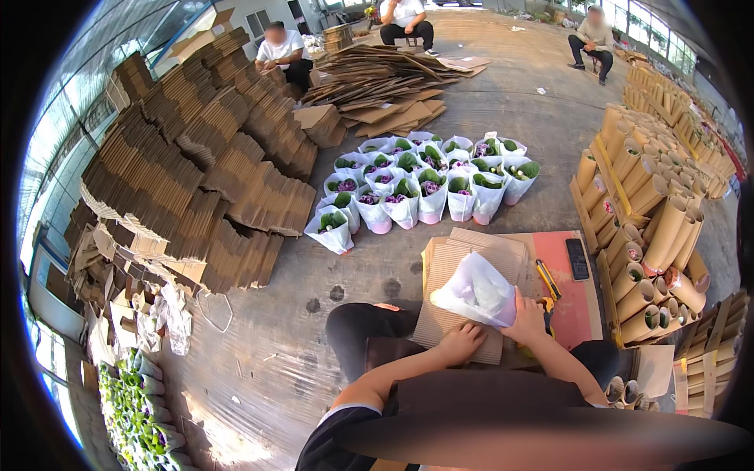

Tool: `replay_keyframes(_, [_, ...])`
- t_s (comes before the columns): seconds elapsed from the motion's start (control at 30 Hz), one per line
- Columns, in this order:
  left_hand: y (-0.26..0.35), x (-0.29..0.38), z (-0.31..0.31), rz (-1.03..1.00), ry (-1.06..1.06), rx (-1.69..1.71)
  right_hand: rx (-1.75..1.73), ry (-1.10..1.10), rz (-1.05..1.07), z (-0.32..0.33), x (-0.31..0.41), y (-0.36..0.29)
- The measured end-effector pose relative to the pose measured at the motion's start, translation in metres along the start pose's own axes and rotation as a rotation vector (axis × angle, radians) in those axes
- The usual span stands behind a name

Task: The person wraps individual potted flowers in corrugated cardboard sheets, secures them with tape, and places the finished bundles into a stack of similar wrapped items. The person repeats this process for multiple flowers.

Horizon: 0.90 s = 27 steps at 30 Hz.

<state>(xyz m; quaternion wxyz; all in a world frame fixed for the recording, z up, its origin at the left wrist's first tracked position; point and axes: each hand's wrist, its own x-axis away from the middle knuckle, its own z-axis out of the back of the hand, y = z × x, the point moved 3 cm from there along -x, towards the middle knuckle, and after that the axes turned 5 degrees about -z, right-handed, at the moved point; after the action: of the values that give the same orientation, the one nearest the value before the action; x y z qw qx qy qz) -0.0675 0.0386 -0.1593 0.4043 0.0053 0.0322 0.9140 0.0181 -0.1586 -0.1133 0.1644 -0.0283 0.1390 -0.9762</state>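
A plant wrapped in a white sleeve (476,288) lies on its side before me, on top of stacked corrugated cardboard sheets (450,327). My right hand (526,318) grips the sleeve at its lower right end. Just below the sleeve, my left hand (462,343) touches the corrugated sheet with bent fingers; whether it pinches the sheet is not clear. The stack rests on a board with a red surface (574,312). Right of the sheets is a yellow utility knife (548,279), and beyond it a black smartphone (577,259). A yellow-and-black tool (548,309), partly hidden, sits beside my right hand.
Several white-sleeved potted flowering plants (430,191) stand on the floor ahead. Tall stacks of flat cardboard (194,159) rise at left. Cardboard tubes (639,171), some with plants inside, fill crates on the right. More plants (138,406) stand at lower left. Three people sit farther back.
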Motion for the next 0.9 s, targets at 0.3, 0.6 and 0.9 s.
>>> replay_keyframes(0.3, [-0.015,-0.009,0.005,-0.057,-0.161,0.287,-0.341,-0.067,-0.089,0.005,-0.008,-0.001])
replay_keyframes(0.6, [-0.011,-0.003,-0.021,0.224,0.057,-0.057,-0.239,0.049,0.067,0.011,-0.016,-0.013])
replay_keyframes(0.9, [0.000,-0.011,0.024,-0.079,0.306,-0.138,-0.060,0.016,0.137,-0.004,-0.006,-0.017])
